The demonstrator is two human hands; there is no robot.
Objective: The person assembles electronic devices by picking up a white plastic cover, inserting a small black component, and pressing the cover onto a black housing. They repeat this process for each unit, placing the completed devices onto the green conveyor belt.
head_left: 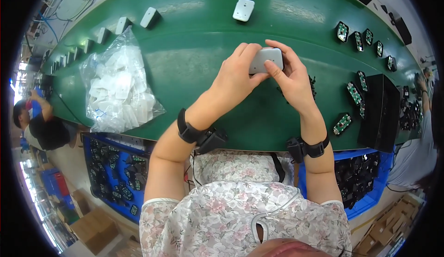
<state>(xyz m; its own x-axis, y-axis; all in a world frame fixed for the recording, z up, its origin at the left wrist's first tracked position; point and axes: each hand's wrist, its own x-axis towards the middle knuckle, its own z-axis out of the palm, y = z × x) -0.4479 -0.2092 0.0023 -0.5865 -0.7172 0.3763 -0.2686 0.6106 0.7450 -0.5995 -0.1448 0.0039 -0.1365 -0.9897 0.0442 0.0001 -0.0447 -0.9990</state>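
Note:
Between both hands, over the middle of the green table (199,44), is a small rounded plastic case with a light grey face (272,55) and a dark edge. My left hand (235,74) wraps its left end, fingers curled over the far side. My right hand (293,79) grips the right end, its thumb lying on the grey face. The underside of the case is hidden. Close by my right hand, and partly behind it, is a pile of tiny black pieces (313,86). Farther off lies another white-faced case (243,10).
A clear bag of white plastic covers (121,88) sits at left, with a row of white-faced cases (122,24) behind it. Open black cases with green circuit boards (355,92) and a black box (380,113) are at right. Blue bins (115,173) flank me; other people work on both sides.

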